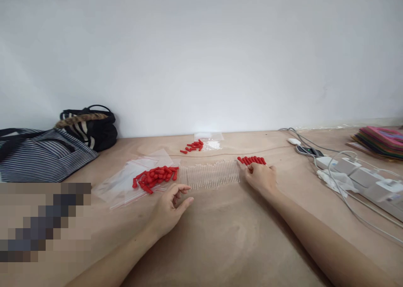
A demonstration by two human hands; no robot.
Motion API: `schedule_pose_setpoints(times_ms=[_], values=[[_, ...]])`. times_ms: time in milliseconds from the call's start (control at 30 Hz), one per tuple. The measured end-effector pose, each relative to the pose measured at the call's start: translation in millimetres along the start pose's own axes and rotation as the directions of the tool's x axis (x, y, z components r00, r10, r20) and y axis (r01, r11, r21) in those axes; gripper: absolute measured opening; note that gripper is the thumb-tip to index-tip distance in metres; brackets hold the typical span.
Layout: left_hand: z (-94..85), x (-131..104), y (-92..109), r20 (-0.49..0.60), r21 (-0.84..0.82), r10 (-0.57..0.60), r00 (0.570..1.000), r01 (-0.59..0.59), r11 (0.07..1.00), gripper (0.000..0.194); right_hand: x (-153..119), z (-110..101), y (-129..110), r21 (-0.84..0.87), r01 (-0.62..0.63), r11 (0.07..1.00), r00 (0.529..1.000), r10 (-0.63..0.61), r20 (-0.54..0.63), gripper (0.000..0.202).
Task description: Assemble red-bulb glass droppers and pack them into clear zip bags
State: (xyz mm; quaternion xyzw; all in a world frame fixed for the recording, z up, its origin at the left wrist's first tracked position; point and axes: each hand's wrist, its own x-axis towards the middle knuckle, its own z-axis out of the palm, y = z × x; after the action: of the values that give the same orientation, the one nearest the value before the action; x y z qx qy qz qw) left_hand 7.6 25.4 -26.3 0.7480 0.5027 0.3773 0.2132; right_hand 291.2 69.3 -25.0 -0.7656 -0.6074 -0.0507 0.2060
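Observation:
A row of thin clear tubes (209,175) lies side by side across the middle of the table. At its right end several red rubber bulbs (252,160) stand in a neat line. My right hand (260,177) is down over that end, fingers drawn together just below the bulbs; what they hold, if anything, is hidden. My left hand (171,205) hovers near the row's left end, fingers curved, thumb apart, nothing in it. To its upper left, a loose pile of red bulbs (155,175) rests on clear plastic bags (118,188).
Farther back lie more red pieces (193,146) beside a clear bag (212,142). Striped bag (47,152) and black bag (103,129) sit at left. On the right are a power strip with chargers (365,175), cables, a small black device (308,151) and coloured sheets (380,140).

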Motion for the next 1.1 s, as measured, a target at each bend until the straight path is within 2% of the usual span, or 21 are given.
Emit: schedule_pose_setpoints(times_ms=[133,333,433,500,633,767,967,1100], values=[[-6.3,6,-1,-0.020,0.141,0.042,0.999,-0.039,0.989,0.015,7,9,1,-0.120,-0.007,0.993,0.999,0.011,0.030,0.028],[-12.1,11,-11,-0.013,0.312,0.074,0.997,-0.067,0.948,0.016,7,15,-2,-0.175,0.055,0.983,0.998,-0.057,-0.007,0.028],[-18.9,15,-14,-0.070,0.441,0.132,0.989,-0.088,0.893,0.014,5,13,-6,-0.168,0.075,0.983,0.993,-0.089,-0.073,0.027],[-25.0,17,-16,-0.121,0.566,0.169,0.978,-0.072,0.821,0.017,3,11,-11,-0.132,0.076,0.988,0.993,-0.086,-0.077,0.028],[-36.9,21,-20,-0.162,0.753,0.207,0.965,-0.015,0.658,0.028,0,8,-20,-0.053,0.049,0.997,0.998,-0.047,0.037,0.030],[-42.8,24,-23,-0.134,0.822,0.234,0.963,-0.024,0.568,0.027,2,6,-23,-0.053,-0.010,0.999,0.993,0.016,0.121,0.034],[-42.3,34,-25,-0.147,0.873,0.257,0.955,0.003,0.488,0.024,9,0,-25,-0.070,-0.043,0.997,0.962,0.060,0.267,0.032],[-40.9,40,-29,-0.113,0.882,0.255,0.960,-0.021,0.471,0.022,11,-2,-27,-0.080,-0.049,0.996,0.950,0.071,0.303,0.030]])
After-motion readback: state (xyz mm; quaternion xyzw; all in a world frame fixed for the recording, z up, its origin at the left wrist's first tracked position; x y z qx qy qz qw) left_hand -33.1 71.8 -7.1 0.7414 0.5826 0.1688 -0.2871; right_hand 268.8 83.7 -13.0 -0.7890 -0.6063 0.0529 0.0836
